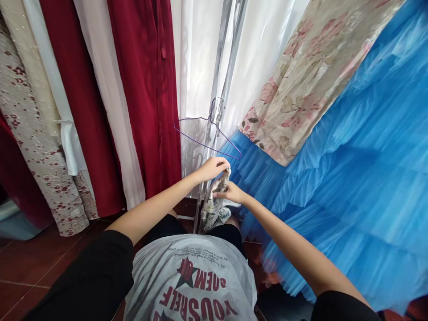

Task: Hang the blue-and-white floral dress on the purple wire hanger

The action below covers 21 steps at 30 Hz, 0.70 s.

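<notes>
A small patterned cloth garment [214, 209], whitish with dark and green print, hangs bunched between my hands above my lap. My left hand [214, 168] pinches its upper edge. Lower and to the right, my right hand [230, 193] grips its side, thumb laid across the fabric. The garment's full shape is hidden by its folds. Just beyond my hands, a bare purple wire hanger [207, 146] hangs from a metal stand.
Upright metal poles [220, 67] rise straight ahead before a white curtain [197, 49]. Long dark red dresses [140, 89] hang at left. A floral dress [294, 98] and a wide blue tulle gown [361, 187] fill the right. A pale bin [20, 223] sits on the tiled floor.
</notes>
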Each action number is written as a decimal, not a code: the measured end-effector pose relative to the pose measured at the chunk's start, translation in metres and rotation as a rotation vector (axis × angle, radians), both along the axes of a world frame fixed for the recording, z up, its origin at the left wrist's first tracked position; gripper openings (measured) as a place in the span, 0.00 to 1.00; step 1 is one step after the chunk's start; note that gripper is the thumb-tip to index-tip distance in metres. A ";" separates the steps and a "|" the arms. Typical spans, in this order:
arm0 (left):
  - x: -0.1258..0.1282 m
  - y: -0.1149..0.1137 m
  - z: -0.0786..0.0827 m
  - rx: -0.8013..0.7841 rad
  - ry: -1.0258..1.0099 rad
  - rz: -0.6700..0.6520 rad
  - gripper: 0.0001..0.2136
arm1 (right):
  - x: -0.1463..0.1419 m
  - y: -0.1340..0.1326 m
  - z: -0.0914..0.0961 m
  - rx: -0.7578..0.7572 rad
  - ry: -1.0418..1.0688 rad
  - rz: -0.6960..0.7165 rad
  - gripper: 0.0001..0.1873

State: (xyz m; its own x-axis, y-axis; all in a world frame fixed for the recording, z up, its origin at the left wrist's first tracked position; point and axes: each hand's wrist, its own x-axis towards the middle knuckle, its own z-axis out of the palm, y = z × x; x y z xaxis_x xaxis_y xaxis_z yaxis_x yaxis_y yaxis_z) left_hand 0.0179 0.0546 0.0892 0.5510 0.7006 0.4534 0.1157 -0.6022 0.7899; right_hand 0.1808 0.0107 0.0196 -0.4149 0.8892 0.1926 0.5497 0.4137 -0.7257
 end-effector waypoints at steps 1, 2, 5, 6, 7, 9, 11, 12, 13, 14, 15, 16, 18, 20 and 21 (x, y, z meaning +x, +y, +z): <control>0.000 -0.003 0.002 0.018 0.005 0.005 0.10 | -0.005 -0.001 0.006 -0.023 0.083 0.001 0.20; 0.000 -0.005 0.002 0.038 0.010 0.014 0.10 | -0.009 -0.003 0.012 -0.047 0.162 -0.002 0.21; -0.008 -0.008 -0.002 -0.043 0.062 -0.041 0.15 | -0.020 -0.013 0.032 -0.103 0.355 -0.013 0.26; -0.012 -0.009 -0.007 -0.110 0.101 -0.093 0.19 | -0.021 -0.018 0.039 -0.120 0.413 -0.014 0.26; -0.017 -0.010 -0.012 -0.184 0.153 -0.156 0.23 | -0.020 -0.022 0.045 -0.152 0.480 -0.013 0.24; -0.029 -0.013 -0.029 -0.311 0.281 -0.271 0.28 | -0.013 -0.030 0.059 -0.251 0.632 -0.006 0.17; -0.044 -0.018 -0.048 -0.373 0.410 -0.324 0.26 | 0.003 -0.034 0.073 -0.348 0.723 0.005 0.11; -0.052 -0.020 -0.058 -0.394 0.464 -0.329 0.24 | 0.013 -0.034 0.079 -0.369 0.717 0.009 0.10; -0.060 -0.022 -0.068 -0.406 0.504 -0.319 0.22 | 0.024 -0.033 0.085 -0.366 0.672 0.010 0.11; -0.068 -0.023 -0.076 -0.410 0.525 -0.296 0.22 | 0.034 -0.031 0.090 -0.353 0.609 0.008 0.12; -0.075 -0.023 -0.081 -0.407 0.526 -0.264 0.23 | 0.044 -0.028 0.095 -0.337 0.536 0.002 0.12; -0.081 -0.022 -0.085 -0.400 0.508 -0.227 0.24 | 0.054 -0.025 0.098 -0.308 0.464 -0.018 0.12; -0.089 -0.018 -0.086 -0.375 0.427 -0.149 0.24 | 0.070 -0.016 0.101 -0.219 0.353 -0.098 0.12; -0.091 -0.012 -0.078 -0.342 0.296 -0.061 0.22 | 0.085 -0.005 0.101 -0.091 0.326 -0.217 0.11; -0.090 -0.010 -0.072 -0.325 0.222 -0.018 0.21 | 0.093 0.002 0.102 -0.025 0.344 -0.282 0.11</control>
State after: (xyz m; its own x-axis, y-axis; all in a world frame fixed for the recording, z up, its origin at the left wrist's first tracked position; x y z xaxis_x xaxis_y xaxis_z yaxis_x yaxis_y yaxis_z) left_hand -0.0721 0.0445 0.0173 0.6243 0.7774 0.0773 0.2972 -0.3278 0.8968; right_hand 0.2735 0.0125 0.1216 -0.0712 0.9646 0.2538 0.3632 0.2620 -0.8941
